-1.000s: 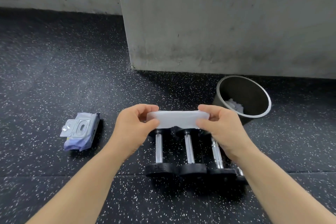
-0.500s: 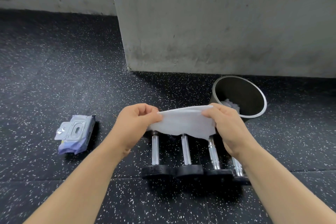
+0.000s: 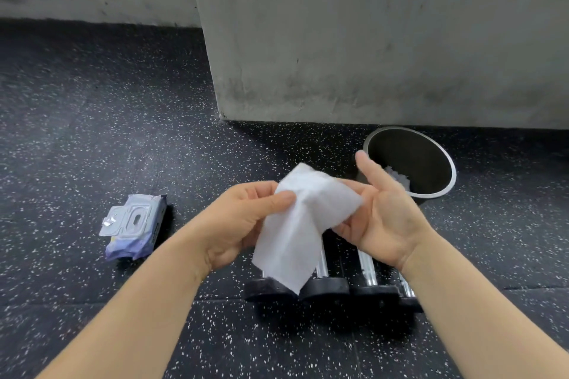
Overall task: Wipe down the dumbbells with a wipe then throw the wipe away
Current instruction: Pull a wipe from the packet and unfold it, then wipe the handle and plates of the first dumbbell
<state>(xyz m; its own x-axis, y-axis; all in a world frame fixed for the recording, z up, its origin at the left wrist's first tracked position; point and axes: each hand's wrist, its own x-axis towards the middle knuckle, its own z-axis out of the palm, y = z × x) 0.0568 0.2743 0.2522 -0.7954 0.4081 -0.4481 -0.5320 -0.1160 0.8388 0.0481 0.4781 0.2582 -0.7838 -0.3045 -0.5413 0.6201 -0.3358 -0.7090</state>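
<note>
Left hand (image 3: 243, 224) pinching white wipe (image 3: 295, 240), right hand (image 3: 388, 218) open-palmed against it, fingers loosely spread

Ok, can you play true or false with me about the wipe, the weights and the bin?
1. The left hand pinches the wipe. True.
2. The wipe pack lies right of the dumbbells. False: it lies on the floor, left of them.
3. The bin has something white inside. True.
4. The dumbbells are inside the bin. False: they lie side by side on the floor.
5. The right hand makes a tight fist. False: its palm is open against the wipe.
</note>
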